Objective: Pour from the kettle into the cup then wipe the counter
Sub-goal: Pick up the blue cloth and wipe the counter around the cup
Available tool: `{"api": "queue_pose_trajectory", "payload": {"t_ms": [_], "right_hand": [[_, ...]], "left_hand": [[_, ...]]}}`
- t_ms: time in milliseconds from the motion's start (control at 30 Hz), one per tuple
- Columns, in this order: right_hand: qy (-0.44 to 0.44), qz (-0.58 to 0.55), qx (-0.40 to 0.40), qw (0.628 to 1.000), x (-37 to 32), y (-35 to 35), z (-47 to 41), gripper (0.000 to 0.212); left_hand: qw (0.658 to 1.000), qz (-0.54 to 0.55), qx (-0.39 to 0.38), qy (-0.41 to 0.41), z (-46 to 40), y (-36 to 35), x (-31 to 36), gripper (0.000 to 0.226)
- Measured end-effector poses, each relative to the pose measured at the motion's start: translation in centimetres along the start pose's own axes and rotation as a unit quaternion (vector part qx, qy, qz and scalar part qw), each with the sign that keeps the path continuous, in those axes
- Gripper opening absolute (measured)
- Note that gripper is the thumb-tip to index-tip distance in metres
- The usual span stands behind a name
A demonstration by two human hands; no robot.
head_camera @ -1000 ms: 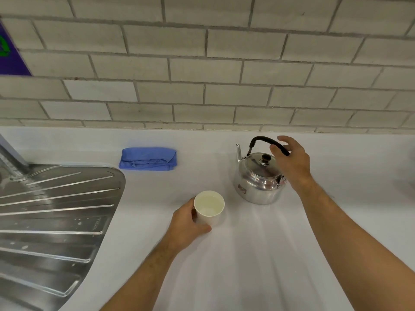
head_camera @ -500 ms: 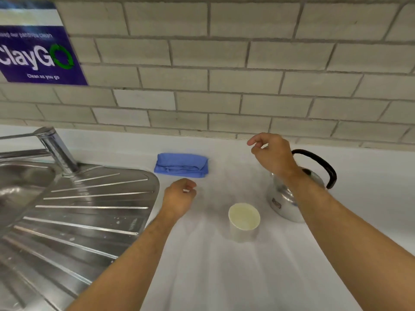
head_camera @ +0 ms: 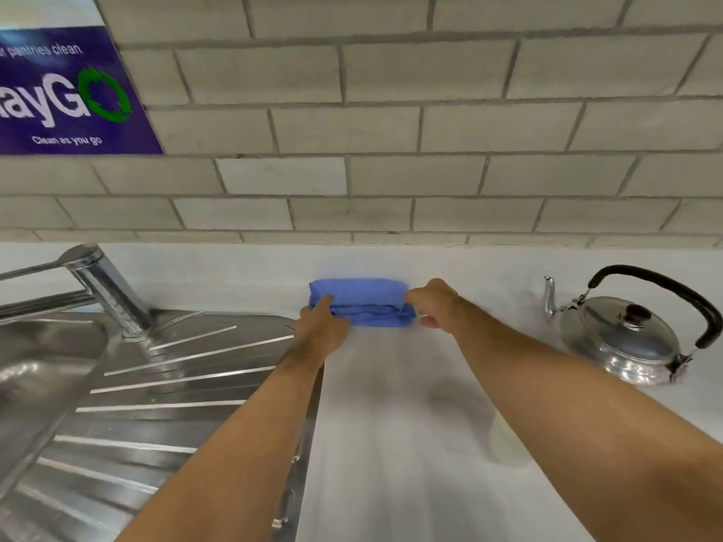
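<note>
Kettle first: the round polished steel kettle [head_camera: 622,338] with its black arched handle stands upright near the right edge of the white desk [head_camera: 391,444], close to the back wall, spout pointing left, and neither of my hands is on it. The pale paper cup [head_camera: 504,436] sits nearer the front edge, mostly hidden under my right forearm, so I cannot say how full it is. With the kettle set down and left alone, I judge the pouring step finished and the wiping step just beginning.

The folded blue cleaning cloth [head_camera: 362,303] lies at the back edge of the desk, against the upstand below the grey brick wall, just right of the stainless steel sink drainer [head_camera: 156,385]. My left hand [head_camera: 322,326] rests on the cloth's left end, with the fingers curled over the fabric. My right hand [head_camera: 434,303] pinches the right end, thumb and fingers closed narrowly on the top fold. The cloth is not yet lifted; it sits flat on the desk.

Next I need to take the cloth up in a firm grip, perhaps open a fold, and bring it toward the front of the desk around the cup. I see no obvious spill, though the surface is blurred. The risk is my right forearm knocking the cup during the sweep.
</note>
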State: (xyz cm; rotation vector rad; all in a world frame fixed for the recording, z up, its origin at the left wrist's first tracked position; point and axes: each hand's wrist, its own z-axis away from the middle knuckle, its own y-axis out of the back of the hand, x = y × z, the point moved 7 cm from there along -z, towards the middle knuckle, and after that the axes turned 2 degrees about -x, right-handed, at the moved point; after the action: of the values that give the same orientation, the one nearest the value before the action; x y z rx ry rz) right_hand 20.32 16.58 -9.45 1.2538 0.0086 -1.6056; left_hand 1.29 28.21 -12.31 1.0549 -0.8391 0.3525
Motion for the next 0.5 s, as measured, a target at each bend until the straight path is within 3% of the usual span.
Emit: {"api": "queue_pose_trajectory", "payload": {"t_ms": [100,267,400,500], "right_hand": [[-0.004,-0.001,0.013,1.000,0.3,-1.2,-1.1,0.040],[-0.004,-0.030,0.018,0.999,-0.3,-1.8,-2.4,0.046],[0.009,-0.027,0.023,0.999,-1.5,-2.3,-3.0,0.049],[0.027,-0.091,0.008,0.995,-2.5,-3.2,-2.7,0.034]], "left_hand": [[0.992,-0.125,-0.011,-0.024,-0.7,-0.2,-0.4,0.050],[0.978,-0.199,-0.001,-0.058,-0.3,-0.2,-0.3,0.041],[0.977,-0.205,0.010,-0.060,-0.3,0.0,-0.3,0.035],[0.984,-0.170,0.026,-0.054,-0.4,0.3,-0.4,0.030]]}}
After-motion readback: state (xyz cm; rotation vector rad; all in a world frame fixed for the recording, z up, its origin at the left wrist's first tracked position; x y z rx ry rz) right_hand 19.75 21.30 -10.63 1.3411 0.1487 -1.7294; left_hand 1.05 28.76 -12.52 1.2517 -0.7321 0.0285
